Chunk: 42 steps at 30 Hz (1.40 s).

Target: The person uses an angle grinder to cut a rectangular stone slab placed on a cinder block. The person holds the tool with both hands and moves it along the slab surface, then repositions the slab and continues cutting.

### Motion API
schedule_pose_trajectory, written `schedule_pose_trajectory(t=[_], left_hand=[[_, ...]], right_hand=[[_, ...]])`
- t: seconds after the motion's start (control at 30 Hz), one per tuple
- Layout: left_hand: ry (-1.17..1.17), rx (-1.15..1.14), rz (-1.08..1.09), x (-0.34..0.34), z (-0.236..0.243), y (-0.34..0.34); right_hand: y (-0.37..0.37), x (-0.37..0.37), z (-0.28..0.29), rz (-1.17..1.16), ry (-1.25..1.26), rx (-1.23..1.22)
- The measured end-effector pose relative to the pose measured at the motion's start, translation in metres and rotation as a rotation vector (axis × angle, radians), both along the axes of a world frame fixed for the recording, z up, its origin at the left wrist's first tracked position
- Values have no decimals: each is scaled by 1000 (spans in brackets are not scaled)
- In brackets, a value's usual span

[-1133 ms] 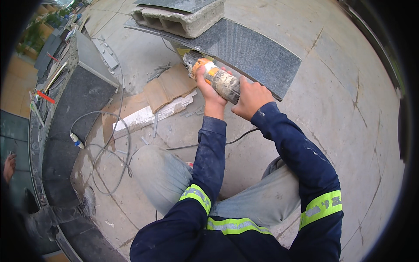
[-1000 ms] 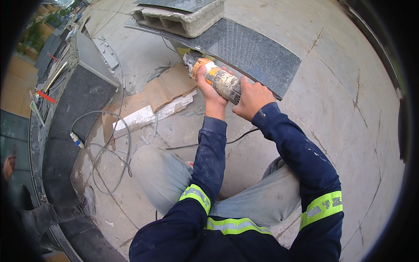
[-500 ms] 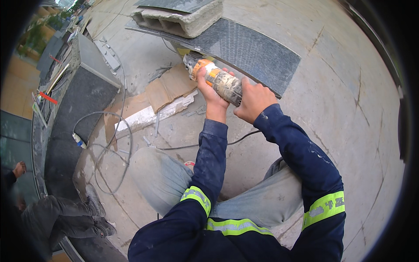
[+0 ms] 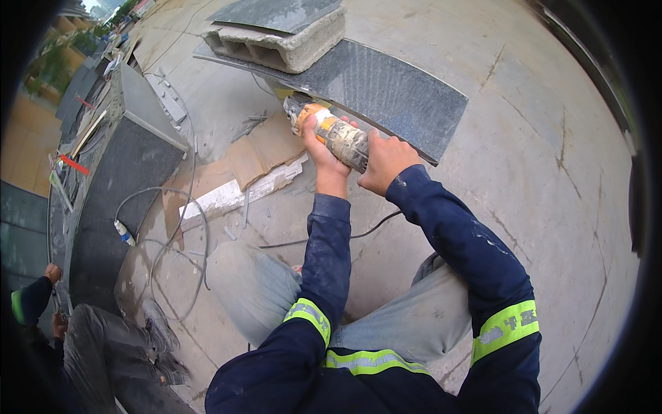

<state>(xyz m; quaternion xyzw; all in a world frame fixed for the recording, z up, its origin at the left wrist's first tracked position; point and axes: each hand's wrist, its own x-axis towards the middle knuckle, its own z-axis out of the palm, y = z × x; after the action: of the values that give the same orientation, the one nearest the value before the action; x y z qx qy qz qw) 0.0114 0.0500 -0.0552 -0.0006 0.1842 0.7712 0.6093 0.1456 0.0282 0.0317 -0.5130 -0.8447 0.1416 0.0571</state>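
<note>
Both my hands are wrapped round an angle grinder [image 4: 336,133] with an orange and grey body, crusted with pale dust. My left hand [image 4: 329,158] grips its middle near the orange head. Around the rear end closes my right hand [image 4: 389,163]. The grinder's head reaches to the near edge of a dark grey stone slab [image 4: 407,93]; its disc is hidden, so I cannot tell whether it touches. A hollow concrete block [image 4: 303,50] rests on the slab's left part, with another dark stone piece [image 4: 265,15] on top.
Below the slab lie brown cardboard [image 4: 258,153], a white-topped strip [image 4: 227,198] and stone offcuts. A cable with a blue-white plug [image 4: 124,233] loops on the concrete floor at left, beside a dark stone-faced wall [image 4: 110,207]. A co-worker's legs [image 4: 114,345] are at lower left.
The view has shifted slightly, so the slab, grinder and my hands sit a little further left. My grip stays the same. The co-worker at lower left has moved, both hands now showing by the wall.
</note>
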Motion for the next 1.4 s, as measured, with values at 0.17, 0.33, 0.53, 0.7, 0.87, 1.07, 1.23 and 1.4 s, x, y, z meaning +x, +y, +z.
schedule_pose_trajectory(t=[0.17, 0.33, 0.53, 0.7, 0.87, 1.07, 1.23, 1.4], left_hand=[[53, 6, 7, -1, 1, 0], [40, 7, -3, 1, 5, -2], [47, -11, 3, 4, 9, -5], [-29, -7, -15, 6, 14, -7], [-10, 9, -6, 9, 18, -10], [-23, 21, -17, 8, 20, -9], [15, 26, -4, 6, 16, -4], [35, 21, -14, 3, 9, 0]], right_hand=[[1, -3, 3, -4, -6, -44], [0, -2, 10, -1, -33, -57], [-4, 2, 15, 11, -14, -35], [-7, 5, 24, 12, -34, -78], [-9, 8, 26, 10, -13, -35], [-9, 10, 30, 0, -22, -43], [-5, 7, 22, 6, -3, -29], [2, 2, 12, 6, -12, -28]])
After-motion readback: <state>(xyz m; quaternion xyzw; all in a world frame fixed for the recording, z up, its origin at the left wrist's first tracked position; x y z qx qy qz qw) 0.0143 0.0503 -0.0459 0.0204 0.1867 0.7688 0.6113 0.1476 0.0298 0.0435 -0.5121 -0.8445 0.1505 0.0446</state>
